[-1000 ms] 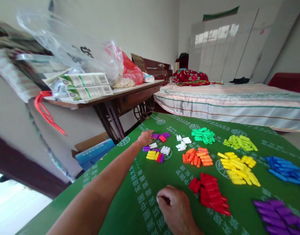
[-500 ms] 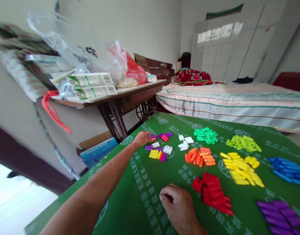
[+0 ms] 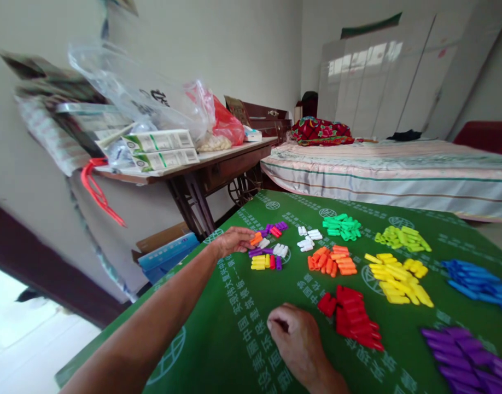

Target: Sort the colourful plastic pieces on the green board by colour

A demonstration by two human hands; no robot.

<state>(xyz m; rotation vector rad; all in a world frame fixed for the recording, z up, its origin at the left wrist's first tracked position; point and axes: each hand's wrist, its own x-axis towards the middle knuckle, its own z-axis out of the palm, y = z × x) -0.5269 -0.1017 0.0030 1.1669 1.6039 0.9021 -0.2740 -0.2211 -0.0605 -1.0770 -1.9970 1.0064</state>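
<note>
My left hand [image 3: 237, 241] reaches to the far left of the green table [image 3: 218, 328]. Its thumb and fingertips close on small orange tube-shaped caps [image 3: 256, 239]. Around those fingertips lie small groups of caps: purple and red ones beyond, white caps [image 3: 280, 250] to the right, and yellow caps [image 3: 259, 262] in a mixed row nearer me. My right hand [image 3: 296, 342] rests on the table close to me, curled into a loose fist, and nothing shows in it. Just right of it is a pile of red caps [image 3: 357, 320].
Sorted piles spread rightward: orange caps [image 3: 331, 261], green caps [image 3: 342, 226], lime caps [image 3: 403, 239], yellow caps [image 3: 398, 279], blue caps [image 3: 476, 282] and purple caps [image 3: 466, 355]. A cluttered sewing table [image 3: 218, 164] stands at left, a bed [image 3: 390, 175] behind.
My left hand has drawn slightly nearer, and the orange caps at its fingertips show more plainly. The view has shifted a little. My right hand keeps its curled pose.
</note>
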